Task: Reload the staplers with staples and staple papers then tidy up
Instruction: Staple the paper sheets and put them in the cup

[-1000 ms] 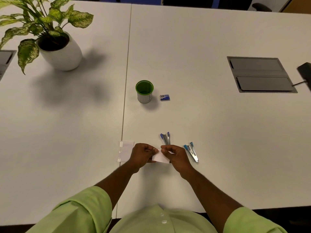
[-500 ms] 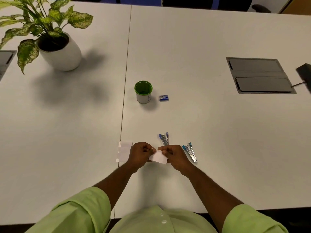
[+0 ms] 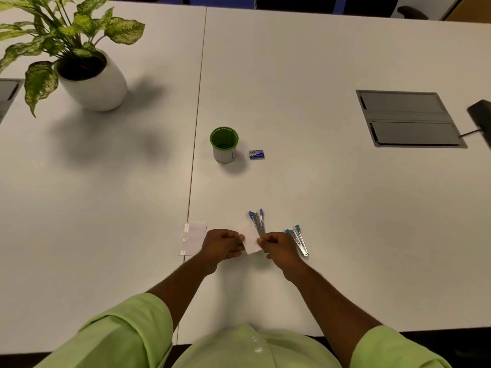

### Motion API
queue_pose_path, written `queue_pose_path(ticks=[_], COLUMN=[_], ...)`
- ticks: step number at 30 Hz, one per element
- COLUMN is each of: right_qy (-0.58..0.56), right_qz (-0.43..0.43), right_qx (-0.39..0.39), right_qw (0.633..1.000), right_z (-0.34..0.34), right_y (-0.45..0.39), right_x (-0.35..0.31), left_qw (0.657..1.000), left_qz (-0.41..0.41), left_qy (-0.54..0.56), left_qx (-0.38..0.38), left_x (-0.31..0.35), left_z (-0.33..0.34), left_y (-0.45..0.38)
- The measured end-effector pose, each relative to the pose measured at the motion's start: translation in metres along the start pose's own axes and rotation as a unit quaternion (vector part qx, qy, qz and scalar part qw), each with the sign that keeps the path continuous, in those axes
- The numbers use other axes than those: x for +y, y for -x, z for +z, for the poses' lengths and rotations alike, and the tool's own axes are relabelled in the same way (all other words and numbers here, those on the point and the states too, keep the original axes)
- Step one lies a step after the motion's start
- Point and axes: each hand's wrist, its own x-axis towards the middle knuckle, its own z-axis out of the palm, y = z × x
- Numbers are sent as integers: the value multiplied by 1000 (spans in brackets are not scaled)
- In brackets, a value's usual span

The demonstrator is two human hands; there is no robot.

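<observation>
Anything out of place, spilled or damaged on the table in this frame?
Nothing is spilled or visibly damaged. Both staplers lie hinged open on the table: the dark blue stapler just beyond the small paper held between the left hand and right hand, the light blue stapler to its right. That fits reloading.

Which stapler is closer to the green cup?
The darker blue stapler, just above the held paper. The lighter blue stapler lies farther right, beside the right hand.

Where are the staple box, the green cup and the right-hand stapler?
staple box [image 3: 257, 154], head view, blue top face.
green cup [image 3: 224, 152], head view, white outer wall.
right stapler [image 3: 299, 241], head view, middle of metal arm.
</observation>
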Motion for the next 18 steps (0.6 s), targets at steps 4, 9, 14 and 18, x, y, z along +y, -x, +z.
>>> queue_pose_path(ticks=[4, 9, 14, 18], right_qy=[-77, 143, 389, 407], right_qz=[34, -66, -116, -95], right_qx=[-21, 127, 215, 161], right_qw=[996, 979, 888, 894], right_z=[2, -15, -49, -61], right_y=[4, -4, -22, -31], right_x=[0, 11, 21, 26], left_qw=[999, 997, 997, 997], left_qz=[10, 15, 24, 30], left_qy=[-14, -59, -59, -47], left_qx=[27, 43, 41, 61], left_x=[-7, -7, -7, -11], left_z=[4, 5, 9, 11], left_y=[-3, -8, -8, -8])
